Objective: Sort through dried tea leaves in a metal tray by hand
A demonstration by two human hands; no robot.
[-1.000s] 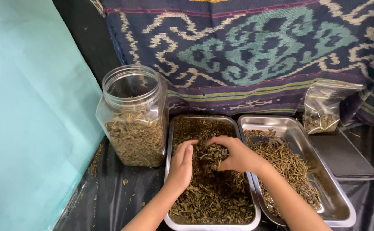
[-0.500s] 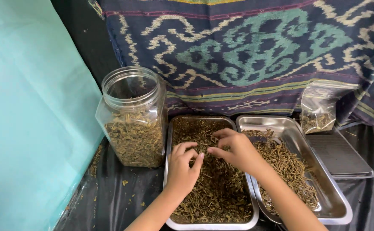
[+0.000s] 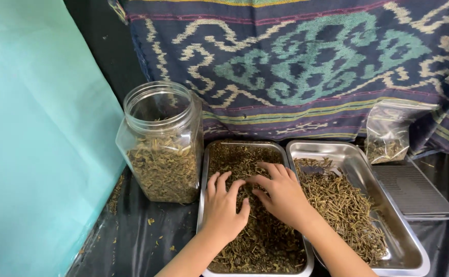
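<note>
Both hands are lying palm-down in the left tray (image 3: 204, 169), the one full of mixed dried leaves (image 3: 265, 241) and stem bits; the left hand (image 3: 223, 208) is resting flat with fingers spread and holding nothing; the right hand (image 3: 282, 194) is sitting just beside it, fingers slightly curled into the leaves, and whether it is pinching anything under the fingertips cannot be told.

The right tray (image 3: 347, 151), touching the left one along its long side, is carrying a band of thin stems (image 3: 342, 205) running down its middle, with bare metal showing at its far end and along its right side; judging from this, some stems are already lying apart from the leaves, while the left tray is looking well filled from end to end, so most of the sorting seems to be remaining.

A clear jar (image 3: 162, 149) with no lid is standing just left of the trays, roughly half full of dried leaf; a small clear bag (image 3: 387, 138) with a little dried material is leaning against the patterned cloth (image 3: 306, 61) behind; a dark flat lid (image 3: 414, 190) is lying to the right of the trays; loose crumbs are scattered on the black sheet (image 3: 132, 241) near the jar.
</note>
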